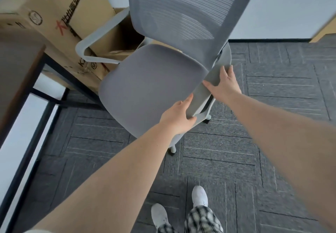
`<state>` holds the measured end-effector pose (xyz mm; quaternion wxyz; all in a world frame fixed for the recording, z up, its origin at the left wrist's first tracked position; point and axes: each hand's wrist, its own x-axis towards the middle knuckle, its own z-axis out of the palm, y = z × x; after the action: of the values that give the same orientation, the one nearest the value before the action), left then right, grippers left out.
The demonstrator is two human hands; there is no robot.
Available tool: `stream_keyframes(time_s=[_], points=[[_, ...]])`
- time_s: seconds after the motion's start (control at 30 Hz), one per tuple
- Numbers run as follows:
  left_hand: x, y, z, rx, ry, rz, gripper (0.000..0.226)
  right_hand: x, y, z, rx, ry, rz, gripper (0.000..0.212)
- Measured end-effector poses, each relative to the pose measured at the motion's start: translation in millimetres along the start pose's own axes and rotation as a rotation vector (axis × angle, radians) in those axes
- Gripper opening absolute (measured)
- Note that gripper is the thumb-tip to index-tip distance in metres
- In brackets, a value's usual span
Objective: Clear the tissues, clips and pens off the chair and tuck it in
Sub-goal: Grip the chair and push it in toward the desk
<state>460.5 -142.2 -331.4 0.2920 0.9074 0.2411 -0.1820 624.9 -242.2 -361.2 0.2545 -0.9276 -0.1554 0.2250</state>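
Observation:
A grey office chair stands on the carpet, its seat (pixel 145 91) bare with no tissues, clips or pens on it. Its mesh backrest (pixel 185 14) rises at the top of the view. Both hands are on the near armrest (pixel 203 91). My left hand (pixel 179 118) grips the armrest's near end, fingers curled around it. My right hand (pixel 224 83) holds it farther along, thumb on the inner side and fingers over the outer edge. The far armrest (pixel 101 40) is a pale grey loop at the left.
A dark-topped desk (pixel 16 80) with black metal legs stands at the left. Large cardboard boxes (pixel 60 14) are stacked behind the chair. Grey carpet tiles (pixel 263 123) cover the floor, a white wall is behind, and my white shoes (pixel 199 196) stand below.

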Motion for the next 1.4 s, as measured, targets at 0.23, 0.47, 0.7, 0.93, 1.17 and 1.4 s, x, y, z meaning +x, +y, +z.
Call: stream_keyframes(time_s=[0.23, 0.47, 0.7, 0.93, 1.17, 1.4], points=[[-37, -33, 1, 0.035, 0.035, -0.013, 0.071, -42, 2, 20, -0.027, 0.014, -0.029, 0.087], [-76, -92, -8, 0.089, -0.006, 0.020, 0.070, -106, -5, 56, -0.080, -0.030, -0.052, 0.082], [-151, -160, 1, 0.112, -0.069, 0.118, 0.070, -215, -14, 103, -0.095, -0.011, -0.006, 0.084], [-241, -223, 28, 0.119, -0.123, 0.173, 0.070, -325, -5, 141, -0.022, -0.030, 0.082, 0.099], [-324, -250, 56, 0.188, -0.119, 0.152, 0.068, -404, 5, 149, 0.081, 0.025, 0.163, 0.110], [-381, -259, 100, 0.314, 0.152, 0.242, 0.064, -449, 4, 176, 0.346, 0.113, 0.200, 0.117]])
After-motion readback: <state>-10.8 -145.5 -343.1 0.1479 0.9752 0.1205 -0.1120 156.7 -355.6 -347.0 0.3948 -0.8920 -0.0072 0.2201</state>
